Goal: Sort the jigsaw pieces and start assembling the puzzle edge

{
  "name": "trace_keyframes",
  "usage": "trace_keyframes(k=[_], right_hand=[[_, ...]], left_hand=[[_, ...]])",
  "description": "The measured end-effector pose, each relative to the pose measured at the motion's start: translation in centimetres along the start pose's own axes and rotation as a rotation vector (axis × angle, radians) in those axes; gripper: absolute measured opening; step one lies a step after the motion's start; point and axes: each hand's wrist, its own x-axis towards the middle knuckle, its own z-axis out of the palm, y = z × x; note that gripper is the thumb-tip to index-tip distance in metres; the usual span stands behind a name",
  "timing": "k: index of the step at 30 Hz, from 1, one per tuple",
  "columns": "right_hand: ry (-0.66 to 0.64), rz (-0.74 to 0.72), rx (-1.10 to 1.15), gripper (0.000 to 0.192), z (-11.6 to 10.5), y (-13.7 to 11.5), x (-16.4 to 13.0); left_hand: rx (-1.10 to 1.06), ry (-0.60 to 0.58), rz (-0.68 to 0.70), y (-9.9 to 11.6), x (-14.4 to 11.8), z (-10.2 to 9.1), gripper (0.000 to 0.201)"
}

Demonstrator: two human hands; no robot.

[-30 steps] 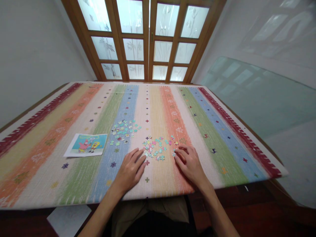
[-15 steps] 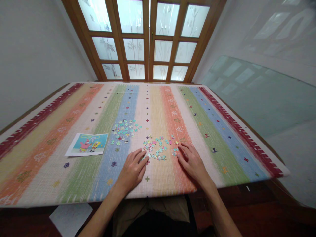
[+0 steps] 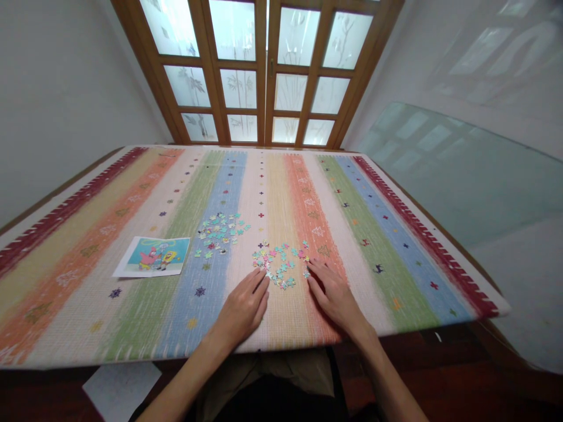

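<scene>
Puzzle pieces (image 3: 278, 265) lie in a loose scatter on the desk (image 3: 396, 234), on the pale and yellow stripes of its woven striped cover, right between the person's two hands. The scatter runs wider than it is deep, its long axis going left to right across the stripes.

Both hands rest flat, palms down, at the near edge of that scatter, one at each end. The left hand (image 3: 243, 308) sits at the near-left corner, its fingers (image 3: 259, 280) stretched out and spread a little, their tips just touching the nearest pieces. The right hand (image 3: 335, 296) sits at the near-right corner, its fingers (image 3: 314, 274) likewise spread and loose, the tips against the small cluster at that end. Neither hand is clamped on anything that I can see; whether a piece lies pinned under a fingertip is too small to tell. From either hand the pieces lie ahead and inward, toward the middle, and both hands look about equally near.

A second, smaller scatter of pieces (image 3: 219, 231) lies farther off and to the left, on the blue stripe, well apart from both hands. Farther left again, a printed cartoon picture (image 3: 152, 257) lies flat on the green stripe, beyond the left hand's reach as it rests.
</scene>
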Motion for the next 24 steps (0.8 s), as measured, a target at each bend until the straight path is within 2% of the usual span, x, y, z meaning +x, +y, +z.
trace_keyframes(k=[8, 24], right_hand=[[-0.017, -0.018, 0.044, 0.039, -0.2, -0.8, 0.5], [0.0, -0.062, -0.018, 0.04, 0.9, -0.3, 1.8]], left_hand=[[-0.002, -0.049, 0.031, 0.7, 0.2, 0.4, 0.04], [0.013, -0.109, 0.115, 0.1, 1.7, 1.0, 0.042]])
